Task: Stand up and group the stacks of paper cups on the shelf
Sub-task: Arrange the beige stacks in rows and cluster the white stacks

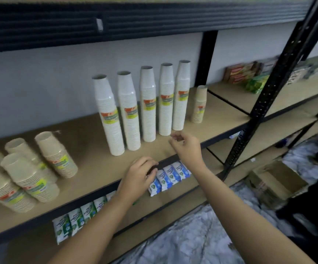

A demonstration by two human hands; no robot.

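Nearest to me are the two bare forearms, which reach up from the bottom of the view to the shelf (89, 168). The left hand (138, 177) is at the black front edge of this shelf with its fingers curled inward; I cannot tell if it grips the edge or holds nothing. The right hand (185, 147) hovers just above the board, a little further in, with the fingers loosely bent and nothing between them. Under the hands, on the lower board, lie a row of blue and white packets (170, 175) and, more to the left, green and white packets (74, 221). On the floor at the right stands an open cardboard box (274, 181). On the shelf itself, at the left end, several short brown cup stacks (56, 156) stand close together as one group, mouths down. In the middle, five tall white cup stacks (148, 105) stand upright in a row, side by side, with the right hand just in front of the last two. Just to the right of this row, apart from the brown group, one short brown stack (199, 105) stands alone. Behind all is the grey wall (49, 79), and beyond the black post (268, 92) the next shelf carries blurred flat boxes (241, 72).
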